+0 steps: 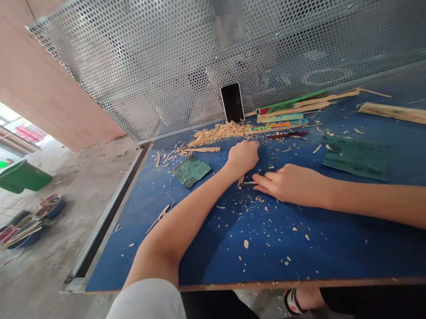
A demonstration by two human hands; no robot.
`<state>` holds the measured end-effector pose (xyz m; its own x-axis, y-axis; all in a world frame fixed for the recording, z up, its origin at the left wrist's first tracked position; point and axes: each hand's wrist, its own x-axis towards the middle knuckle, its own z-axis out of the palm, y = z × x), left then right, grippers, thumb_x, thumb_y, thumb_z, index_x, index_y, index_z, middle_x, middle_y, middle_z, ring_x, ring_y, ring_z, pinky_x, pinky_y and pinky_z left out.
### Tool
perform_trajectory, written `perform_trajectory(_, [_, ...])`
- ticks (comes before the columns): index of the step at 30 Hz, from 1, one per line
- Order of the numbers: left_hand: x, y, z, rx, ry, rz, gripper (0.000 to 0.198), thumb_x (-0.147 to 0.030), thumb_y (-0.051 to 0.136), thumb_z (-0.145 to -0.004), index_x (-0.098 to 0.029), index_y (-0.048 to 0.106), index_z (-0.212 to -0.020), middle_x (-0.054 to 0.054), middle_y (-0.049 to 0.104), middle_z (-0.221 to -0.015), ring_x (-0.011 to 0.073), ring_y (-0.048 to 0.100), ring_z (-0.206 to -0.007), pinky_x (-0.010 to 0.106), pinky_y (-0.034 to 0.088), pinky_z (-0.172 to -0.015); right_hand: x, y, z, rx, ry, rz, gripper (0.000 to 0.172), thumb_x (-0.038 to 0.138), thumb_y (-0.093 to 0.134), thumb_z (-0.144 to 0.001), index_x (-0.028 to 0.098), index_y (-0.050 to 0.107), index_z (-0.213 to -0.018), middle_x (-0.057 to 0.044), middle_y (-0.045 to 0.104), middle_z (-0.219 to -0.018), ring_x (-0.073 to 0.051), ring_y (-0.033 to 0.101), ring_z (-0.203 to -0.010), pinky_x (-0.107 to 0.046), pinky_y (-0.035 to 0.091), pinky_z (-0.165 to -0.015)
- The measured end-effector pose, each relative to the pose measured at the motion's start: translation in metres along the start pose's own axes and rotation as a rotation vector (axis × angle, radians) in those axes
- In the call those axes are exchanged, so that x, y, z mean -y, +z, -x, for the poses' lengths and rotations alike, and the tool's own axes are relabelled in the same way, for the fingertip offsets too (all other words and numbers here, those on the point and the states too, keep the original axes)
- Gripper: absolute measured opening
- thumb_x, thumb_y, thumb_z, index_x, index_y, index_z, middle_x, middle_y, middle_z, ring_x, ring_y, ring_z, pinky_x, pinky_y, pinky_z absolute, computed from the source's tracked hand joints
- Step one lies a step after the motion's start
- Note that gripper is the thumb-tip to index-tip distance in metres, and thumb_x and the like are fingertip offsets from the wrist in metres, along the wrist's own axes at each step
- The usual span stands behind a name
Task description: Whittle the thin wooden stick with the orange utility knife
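My left hand [244, 155] is closed in a fist on the blue table, around a piece of wood [241, 181] whose lower end shows below it. My right hand [284, 183] has its fingers closed on a small knife [248, 183], mostly hidden by the fingers, with its metal blade against the wood's end. Wood shavings [217, 134] are heaped beyond my left hand, and small chips are scattered around both hands. A green sandpaper sheet [192, 170] lies left of my left hand, another sandpaper sheet [355, 157] beyond my right forearm.
A phone [232, 103] leans upright against a perforated metal panel [162, 53]. Colourful strips [276, 126] and wood sticks lie at the back. A longer wood strip [414, 117] is at right. On the floor at left stand a green bin [24, 177] and filled basins [25, 234].
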<state>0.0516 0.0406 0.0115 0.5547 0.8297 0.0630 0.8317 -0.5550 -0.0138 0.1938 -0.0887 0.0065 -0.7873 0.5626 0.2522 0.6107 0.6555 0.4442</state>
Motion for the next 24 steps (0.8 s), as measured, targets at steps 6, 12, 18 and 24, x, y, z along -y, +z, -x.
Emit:
perform_trajectory(6, [-0.003,-0.003,0.003,-0.030,-0.018,0.015,0.036,-0.019,0.045,-0.102,-0.021,0.073,-0.123,0.014,0.076,-0.111,0.0289,0.075,-0.105,0.038,0.058,-0.088,0.010,-0.010,-0.001,0.067,0.044,0.027,0.039,0.026,0.039,-0.113,0.005,0.061,-0.139,-0.009,0.073,-0.084,-0.019,0.067,-0.058,-0.034,0.028,-0.051])
perform_trajectory(12, [-0.004,-0.005,0.004,-0.028,-0.038,0.042,0.039,-0.021,0.047,-0.101,-0.024,0.067,-0.135,0.014,0.076,-0.112,0.0294,0.076,-0.103,0.039,0.058,-0.087,0.016,-0.014,0.000,0.137,0.074,-0.058,0.043,0.019,0.043,-0.109,0.001,0.055,-0.146,-0.014,0.074,-0.087,-0.018,0.067,-0.060,-0.031,0.036,-0.052])
perform_trajectory(18, [-0.002,-0.001,0.002,-0.034,-0.026,0.045,0.038,-0.022,0.045,-0.102,-0.023,0.066,-0.134,0.015,0.076,-0.111,0.0310,0.076,-0.103,0.039,0.058,-0.085,0.016,-0.013,0.001,0.158,0.093,-0.099,0.042,0.018,0.041,-0.109,0.002,0.056,-0.144,-0.016,0.075,-0.090,-0.019,0.067,-0.060,-0.031,0.040,-0.054])
perform_trajectory(24, [0.000,0.000,0.002,-0.002,-0.026,0.049,0.039,-0.023,0.046,-0.104,-0.023,0.062,-0.140,0.015,0.074,-0.116,0.0286,0.075,-0.106,0.037,0.057,-0.089,0.016,-0.012,0.001,0.190,0.078,-0.077,0.038,0.021,0.042,-0.110,0.003,0.060,-0.139,-0.014,0.075,-0.086,-0.020,0.068,-0.060,-0.031,0.038,-0.054])
